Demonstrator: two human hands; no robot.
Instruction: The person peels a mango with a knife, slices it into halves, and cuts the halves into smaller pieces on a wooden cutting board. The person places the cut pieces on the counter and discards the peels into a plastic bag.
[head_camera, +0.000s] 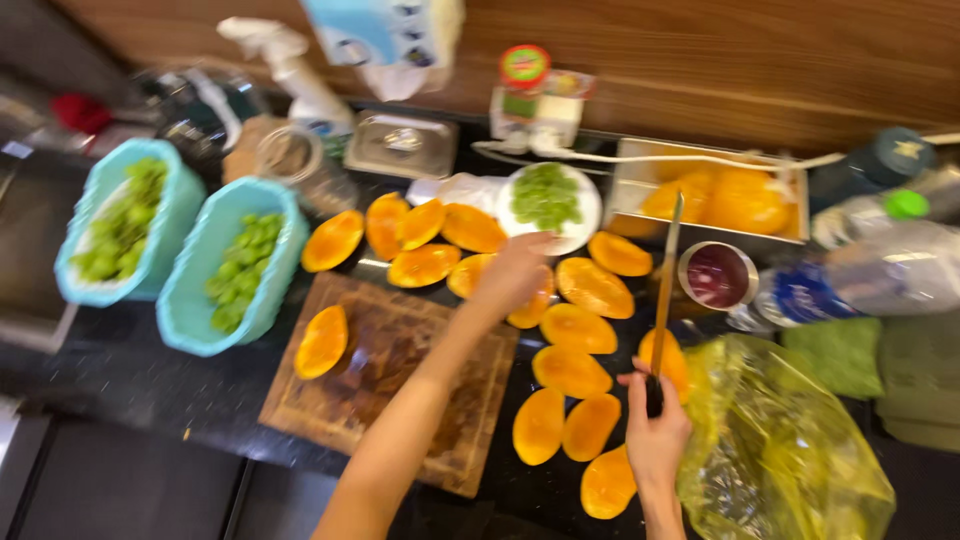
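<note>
Our right hand (655, 432) grips knife (664, 290) by handle, blade up, pointing away, over mango halves (572, 370) spread cut side up on dark counter (130, 375). Our left hand (513, 272) reaches out, fingers curled down on mango half in far row; whether it grips, we cannot tell, blurred. Wooden cutting board (400, 370) under left forearm, one mango half (322, 341) on it. Yellow plastic bag (790, 450) just beside right hand. Two teal baskets (195, 275) of green grapes far left. White plate (583, 205) of grapes and metal tray (630, 175) of mangoes behind.
</note>
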